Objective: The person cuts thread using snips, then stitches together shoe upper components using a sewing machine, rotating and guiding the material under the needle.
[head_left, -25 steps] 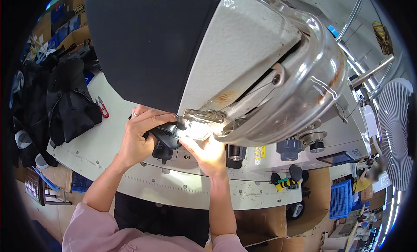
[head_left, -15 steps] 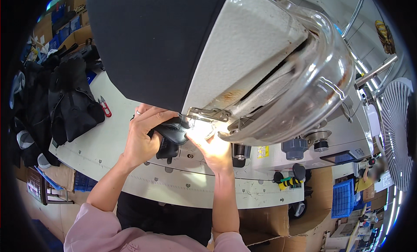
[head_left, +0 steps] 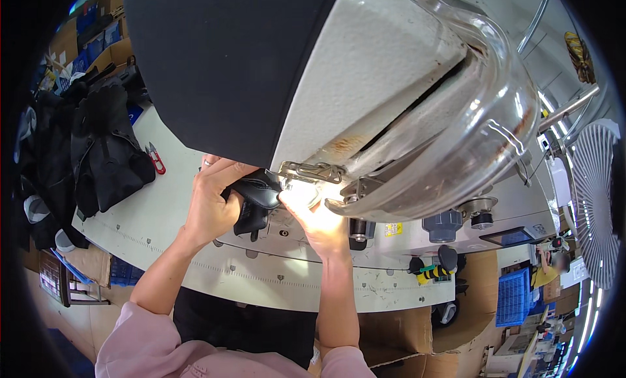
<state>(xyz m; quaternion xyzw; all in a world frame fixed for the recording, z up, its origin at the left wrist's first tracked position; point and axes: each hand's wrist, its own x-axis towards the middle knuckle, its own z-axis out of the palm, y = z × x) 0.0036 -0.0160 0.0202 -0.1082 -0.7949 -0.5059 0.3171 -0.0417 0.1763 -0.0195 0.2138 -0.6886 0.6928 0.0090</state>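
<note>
I observe the left hand [head_left: 214, 205] pinching a glossy black leather-like piece [head_left: 262, 194] at the near side of a white, textured sewing machine [head_left: 375, 68]; a broad matte black panel [head_left: 218, 72] hides some fingertips. Glare bleaches the right hand [head_left: 324, 229], right of the piece; I cannot tell its grip.

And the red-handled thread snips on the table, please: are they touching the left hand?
Apart. In the head view, the red-handled thread snips lie to the left of the left hand, with white tabletop showing plainly between them.
</note>
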